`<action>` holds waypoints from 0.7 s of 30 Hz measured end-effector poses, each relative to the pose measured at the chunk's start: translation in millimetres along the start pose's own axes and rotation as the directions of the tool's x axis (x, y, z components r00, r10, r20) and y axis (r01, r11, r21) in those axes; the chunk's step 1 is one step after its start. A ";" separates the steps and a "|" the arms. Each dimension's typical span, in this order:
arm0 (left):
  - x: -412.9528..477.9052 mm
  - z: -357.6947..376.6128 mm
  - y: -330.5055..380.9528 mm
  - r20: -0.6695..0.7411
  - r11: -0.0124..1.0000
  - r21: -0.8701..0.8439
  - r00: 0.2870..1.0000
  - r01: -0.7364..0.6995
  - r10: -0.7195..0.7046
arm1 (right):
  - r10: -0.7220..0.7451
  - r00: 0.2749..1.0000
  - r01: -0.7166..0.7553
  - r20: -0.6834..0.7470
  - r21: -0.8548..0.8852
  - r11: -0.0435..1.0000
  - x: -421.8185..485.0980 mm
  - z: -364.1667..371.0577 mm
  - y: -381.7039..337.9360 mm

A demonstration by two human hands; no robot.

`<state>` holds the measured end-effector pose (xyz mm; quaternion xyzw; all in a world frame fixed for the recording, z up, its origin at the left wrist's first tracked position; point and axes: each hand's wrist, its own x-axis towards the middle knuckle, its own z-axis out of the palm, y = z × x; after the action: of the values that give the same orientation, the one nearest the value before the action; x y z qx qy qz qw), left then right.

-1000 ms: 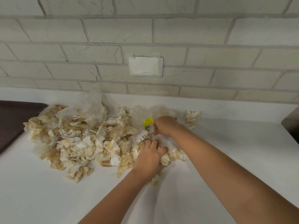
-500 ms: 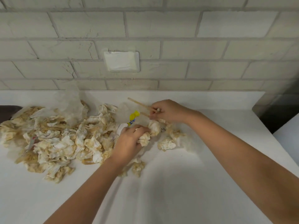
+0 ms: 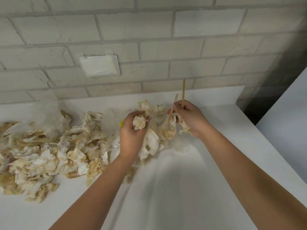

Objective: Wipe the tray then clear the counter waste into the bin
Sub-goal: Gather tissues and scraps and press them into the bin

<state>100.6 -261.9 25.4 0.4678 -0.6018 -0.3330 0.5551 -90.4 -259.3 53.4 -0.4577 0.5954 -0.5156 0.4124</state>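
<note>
A big heap of crumpled, stained paper napkins [image 3: 49,150] covers the left half of the white counter [image 3: 174,188]. My left hand [image 3: 132,135] is shut on a wad of these napkins [image 3: 139,123], lifted a little off the counter at the heap's right end. My right hand [image 3: 191,118] grips two wooden chopsticks [image 3: 183,92] that point upward, together with more stained napkins [image 3: 167,130] hanging below it. A yellow scrap [image 3: 122,123] and a printed wrapper [image 3: 116,142] peek out by my left hand. The tray and the bin are out of view.
A pale brick wall [image 3: 149,39] with a white cover plate [image 3: 99,65] backs the counter. The counter ends at the right, beside a dark gap [image 3: 259,103] and a white surface [image 3: 285,120].
The view swung right, so the dark tray left the frame. My right hand pulled the chopsticks out and turned them upright, with napkins. My left hand closed on a wad and raised it.
</note>
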 end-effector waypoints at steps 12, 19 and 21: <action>-8.2 93.5 -31.6 0.663 0.759 0.344 0.715 -0.552 0.220 | 0.143 0.929 -0.143 -0.342 0.025 0.989 -42.8 -66.9 40.7; -43.0 114.6 -43.5 0.844 0.603 0.315 0.507 -0.732 0.174 | 0.226 0.873 -0.198 -0.432 0.110 0.974 -69.5 -85.9 54.1; -51.1 116.4 -44.8 0.830 0.547 0.343 0.520 -0.763 0.204 | 0.244 0.855 -0.196 -0.457 0.151 0.969 -75.5 -88.9 53.9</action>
<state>-7.6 -243.3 -52.9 0.2614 -0.9535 -0.0539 0.1398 -164.3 -162.4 12.7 -0.2262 0.6999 -0.5899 0.3332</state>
